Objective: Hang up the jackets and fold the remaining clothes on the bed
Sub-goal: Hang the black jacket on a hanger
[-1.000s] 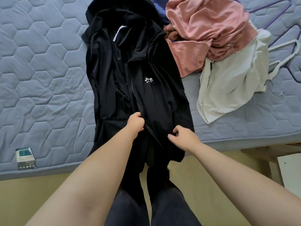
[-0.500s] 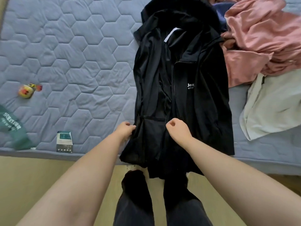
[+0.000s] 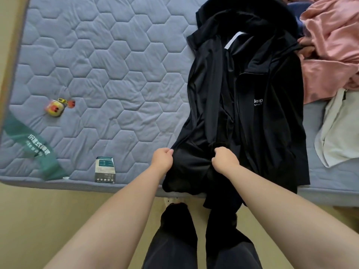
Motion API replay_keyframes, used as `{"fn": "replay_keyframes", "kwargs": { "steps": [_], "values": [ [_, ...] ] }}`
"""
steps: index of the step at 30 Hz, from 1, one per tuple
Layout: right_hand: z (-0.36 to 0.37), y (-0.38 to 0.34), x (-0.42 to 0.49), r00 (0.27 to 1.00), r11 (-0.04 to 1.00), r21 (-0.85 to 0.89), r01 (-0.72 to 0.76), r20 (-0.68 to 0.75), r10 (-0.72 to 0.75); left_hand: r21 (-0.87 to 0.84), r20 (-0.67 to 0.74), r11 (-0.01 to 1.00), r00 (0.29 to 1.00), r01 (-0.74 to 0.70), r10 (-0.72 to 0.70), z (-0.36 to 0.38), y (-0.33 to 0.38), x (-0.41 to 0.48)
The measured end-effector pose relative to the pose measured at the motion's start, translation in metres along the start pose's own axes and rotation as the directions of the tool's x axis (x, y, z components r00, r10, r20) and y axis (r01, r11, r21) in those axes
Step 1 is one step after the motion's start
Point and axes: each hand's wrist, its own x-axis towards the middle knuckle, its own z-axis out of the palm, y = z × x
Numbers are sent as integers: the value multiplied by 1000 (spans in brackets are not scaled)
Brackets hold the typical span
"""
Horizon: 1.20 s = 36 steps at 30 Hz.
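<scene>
Black fabric is bunched inside both grips at the lower centre of the frame. The left hand [image 3: 162, 159] has its fingers curled tight on the left edge of the front panel of the black jacket [image 3: 272, 133]. The right hand [image 3: 225, 160] pinches the same panel a little further right, also closed on the cloth.

The jacket lies lengthwise on the bed [image 3: 116, 74], in the right half of the frame. Its front is open, the hood is at the top and a white logo is on the chest. Its hem hangs over the near edge of the mattress.

A pink garment [image 3: 330, 45] touches its upper right side, and a cream garment [image 3: 338, 133] lies below that. Left of the jacket, apart from it, lie a small box [image 3: 104, 169], a yellow toy [image 3: 56, 107] and a green band [image 3: 33, 148]. At the bottom, legs in dark trousers [image 3: 174, 239] stand on the pale floor [image 3: 29, 220].
</scene>
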Motion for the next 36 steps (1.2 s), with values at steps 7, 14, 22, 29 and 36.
{"fn": "replay_keyframes", "kwargs": {
  "steps": [7,14,22,29,36],
  "values": [
    [3,14,0,995,931,353,-96,20,95,-5,-163,999,986,44,-44,-16,-7,1],
    [10,32,-21,895,901,390,-191,446,-4,452,162,888,987,-87,14,-35,-27,-12],
    [2,55,-14,958,604,744,-286,225,176,70,66,957,958,-283,278,5,22,-50],
    [-36,116,-9,917,462,822,-334,170,360,-30,796,952,569,-305,208,58,63,-91],
    [-21,112,-7,948,527,797,-295,176,266,-57,-47,991,992,-120,117,66,26,-48]
  ]
}}
